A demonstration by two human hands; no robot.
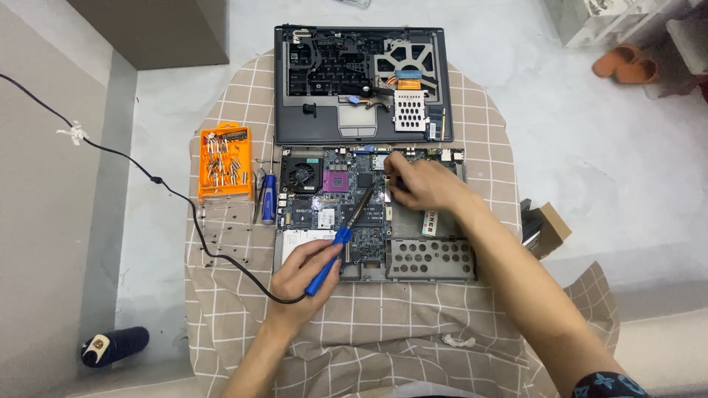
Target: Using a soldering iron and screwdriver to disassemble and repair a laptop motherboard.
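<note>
Blue-handled soldering iron (333,250) | your left hand (302,276) grips it pen-style, tip on green laptop motherboard (335,199), table centre | your right hand (420,184) pinched, fingertips on board, prob. steadying | orange screwdriver-bit case (225,162) at left, within reach

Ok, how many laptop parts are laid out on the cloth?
2: the upper case at the far edge, and the motherboard tray nearer, under the left hand with its soldering iron and the right hand. Smaller parts may be hidden.

Single head-worn view, looking steeply down from above onto the checked cloth (383,324). Mid-near range; both forearms entering from below the cloth, bare floor surrounding it.
</note>
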